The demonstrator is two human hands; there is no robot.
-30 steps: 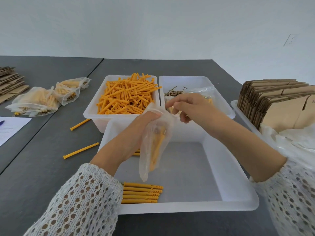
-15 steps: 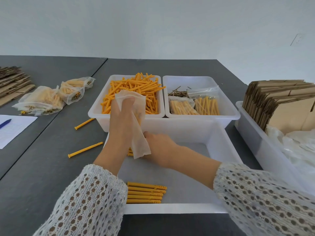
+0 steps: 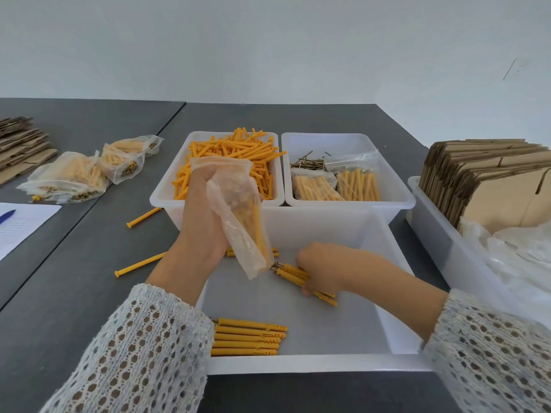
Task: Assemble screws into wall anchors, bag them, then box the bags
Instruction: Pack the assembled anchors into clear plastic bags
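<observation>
My left hand [image 3: 202, 222] holds a clear plastic bag [image 3: 238, 216] upright over the near white tray [image 3: 313, 363]; several orange anchors show inside the bag. Low in that tray, my right hand [image 3: 325, 269] grips a bundle of orange anchors with screws [image 3: 290, 274]. Another row of assembled anchors [image 3: 249, 338] lies at the tray's front left. Behind stand a tray of loose orange anchors [image 3: 229, 153] and a tray with screws [image 3: 308, 163] and two filled bags [image 3: 337, 186].
Filled bags [image 3: 74, 177] lie on the grey table at left, with flat cardboard [image 3: 18, 144] behind them. Two loose anchors [image 3: 140, 263] lie left of the near tray. A bin at right [image 3: 441, 242] holds folded cartons [image 3: 492, 186] and empty bags.
My right hand left the bag's mouth, dropped into the near tray and took hold of a bundle of anchors. My left hand lifted the bag higher.
</observation>
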